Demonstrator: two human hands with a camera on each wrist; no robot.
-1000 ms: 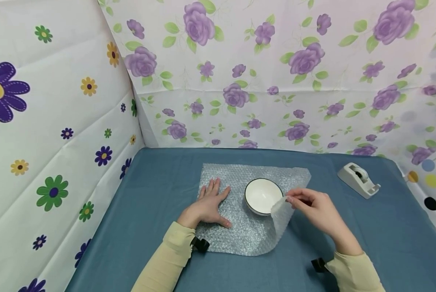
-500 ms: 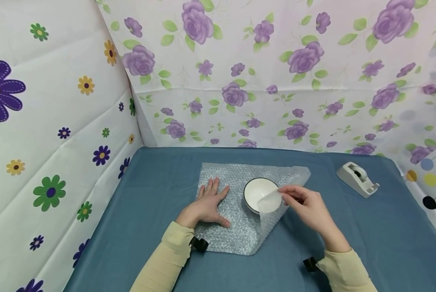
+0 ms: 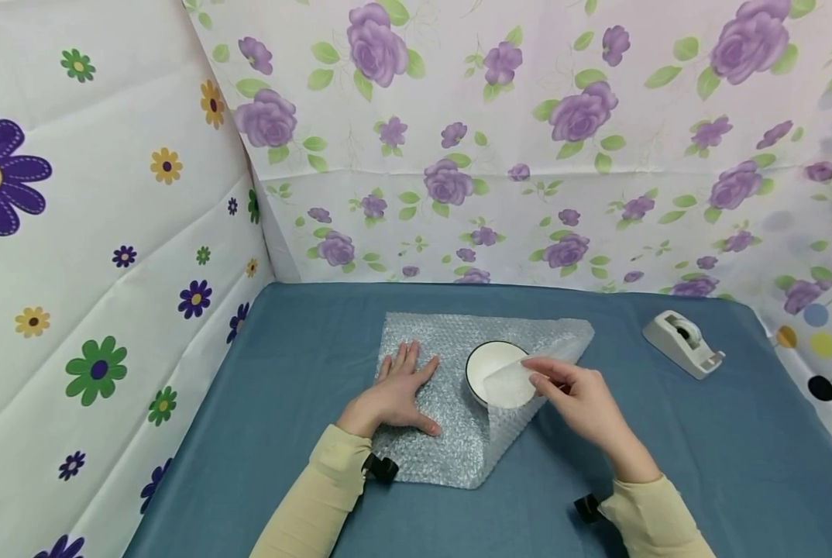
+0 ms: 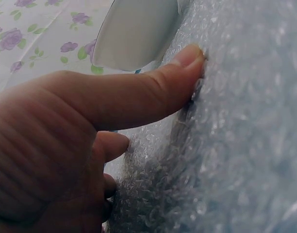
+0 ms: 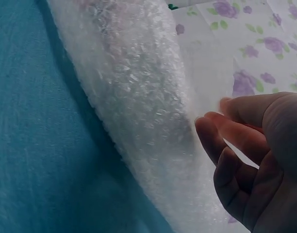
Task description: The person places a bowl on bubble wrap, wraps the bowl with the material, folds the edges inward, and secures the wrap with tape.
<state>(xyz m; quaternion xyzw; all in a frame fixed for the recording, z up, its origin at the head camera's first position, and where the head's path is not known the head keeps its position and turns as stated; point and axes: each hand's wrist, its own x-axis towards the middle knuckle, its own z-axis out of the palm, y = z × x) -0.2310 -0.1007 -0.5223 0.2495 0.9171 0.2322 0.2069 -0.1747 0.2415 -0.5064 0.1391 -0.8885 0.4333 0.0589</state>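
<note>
A white bowl (image 3: 487,359) with a dark rim stands upright on a sheet of bubble wrap (image 3: 451,457). My left hand (image 3: 392,394) rests on the sheet left of the bowl with fingers spread, and its thumb touches the bubbles in the left wrist view. Between thumb and fingers, my right hand (image 3: 583,399) pinches the right corner of the bubble wrap, raised and folded over the bowl's right part. That flap (image 5: 143,97) slopes up to the fingers in the right wrist view. The bowl's right side is partly hidden beneath it.
A white tape dispenser (image 3: 682,345) sits at the table's right rear. Blue cloth (image 3: 304,349) covers the table. Flowered sheets (image 3: 486,139) hang behind and on the left.
My right hand has moved left with the pinched corner, drawing the flap further over the bowl. The left hand stays in place, and so does the bowl.
</note>
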